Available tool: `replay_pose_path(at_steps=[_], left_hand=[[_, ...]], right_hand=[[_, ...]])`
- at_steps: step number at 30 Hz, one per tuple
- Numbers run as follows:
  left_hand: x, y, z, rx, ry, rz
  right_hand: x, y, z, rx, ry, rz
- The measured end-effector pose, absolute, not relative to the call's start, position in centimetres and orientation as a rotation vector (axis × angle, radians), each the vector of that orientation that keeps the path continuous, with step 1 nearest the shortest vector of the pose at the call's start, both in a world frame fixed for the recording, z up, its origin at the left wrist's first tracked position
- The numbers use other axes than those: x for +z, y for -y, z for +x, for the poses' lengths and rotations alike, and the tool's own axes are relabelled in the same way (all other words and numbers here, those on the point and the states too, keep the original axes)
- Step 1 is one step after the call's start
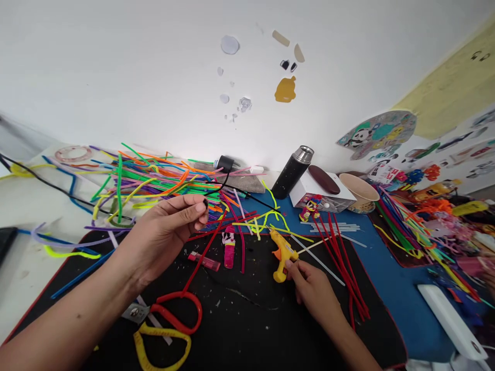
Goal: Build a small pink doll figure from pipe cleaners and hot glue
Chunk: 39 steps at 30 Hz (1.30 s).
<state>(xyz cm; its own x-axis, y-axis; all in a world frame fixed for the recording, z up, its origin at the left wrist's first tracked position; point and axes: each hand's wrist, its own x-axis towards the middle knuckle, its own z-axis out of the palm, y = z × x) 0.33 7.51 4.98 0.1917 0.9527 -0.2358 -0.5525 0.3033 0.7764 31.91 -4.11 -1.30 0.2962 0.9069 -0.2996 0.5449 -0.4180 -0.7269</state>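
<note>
My left hand point(176, 226) is raised over the black mat, thumb and fingertips pinched on a small black fuzzy piece point(205, 203). My right hand point(315, 286) has its thumb and fingers closed on the rear of a yellow hot glue gun point(285, 255), whose nozzle points away from me. Between the hands lies a small pink figure point(229, 248) with a black-and-white top, made of fuzzy stems. A pink-labelled flat packet point(204, 261) rests beside it. Scissors with red and yellow handles point(162, 345) lie near my left forearm.
Loose coloured pipe cleaners point(154, 185) pile up along the wall. A black thermos point(293, 172), a white box point(320, 193) and a finished-looking small figure point(310, 207) stand at the back. Red pipe cleaners point(344, 268) and clear glue sticks point(319, 260) lie right of the gun.
</note>
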Motion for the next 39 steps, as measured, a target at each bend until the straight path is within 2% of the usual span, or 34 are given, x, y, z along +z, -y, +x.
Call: replay_pose_path(at_steps=[4, 11, 23, 31, 39], left_hand=[[4.9, -7.5, 0.7, 1.147, -0.803, 0.603], [4.6, -7.0, 1.6, 1.136, -0.831, 0.606], [2.9, -7.2, 2.1, 1.078, -0.817, 0.584], [3.2, -7.3, 2.3, 1.075, -0.811, 0.573], [2.6, -7.3, 2.4, 1.073, -0.819, 0.609]], right_hand=[[-0.4, 4.8, 30.5, 0.616, 1.649, -1.998], [-0.1, 1.4, 27.1, 0.437, 2.119, -2.033], [-0.1, -1.9, 25.2, 0.279, 2.471, -2.149], [-0.5, -2.5, 25.5, 0.358, 2.401, -2.058], [0.8, -2.3, 23.8, 1.029, 1.565, -1.579]])
